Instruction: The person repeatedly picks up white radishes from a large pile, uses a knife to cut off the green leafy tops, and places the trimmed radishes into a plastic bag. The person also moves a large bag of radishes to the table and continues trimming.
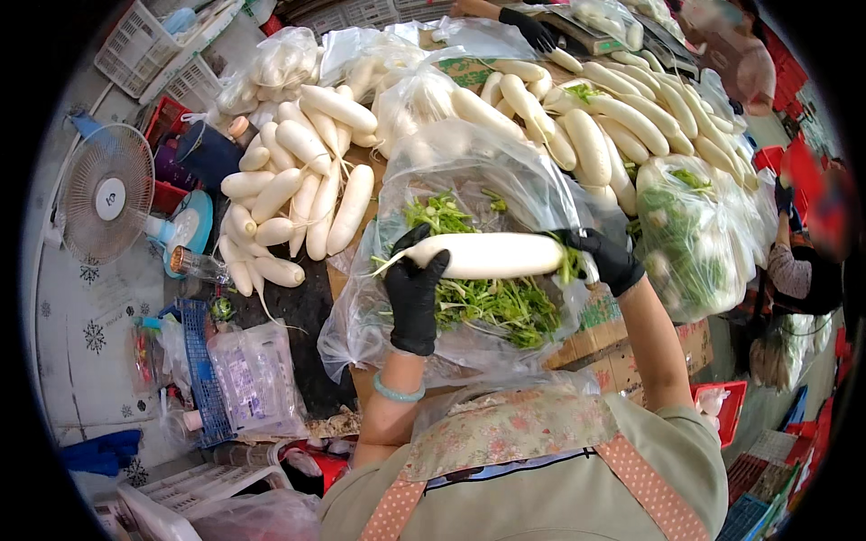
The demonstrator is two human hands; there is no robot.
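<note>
A white daikon radish (494, 255) lies level across the middle of the view, above an open clear plastic bag (358, 324). My left hand (414, 297), in a black glove, grips its thin root end, thumb in front. At the green-stemmed end is my gloved right hand (605, 260), its fingertips touching the stem stubs (572, 264). A narrow shiny piece, apparently a knife blade (590, 269), projects below the right fingers; its handle is hidden in the hand. Cut radish greens (500, 308) fill the bag's bottom.
Loose daikons are piled at left (277, 189) and back right (629, 115). A filled bag of greens (690, 243) stands right. A fan (108, 196) and blue basket (203, 379) are left. Another person's gloved hand (528, 28) is near a scale (602, 44); more people are right.
</note>
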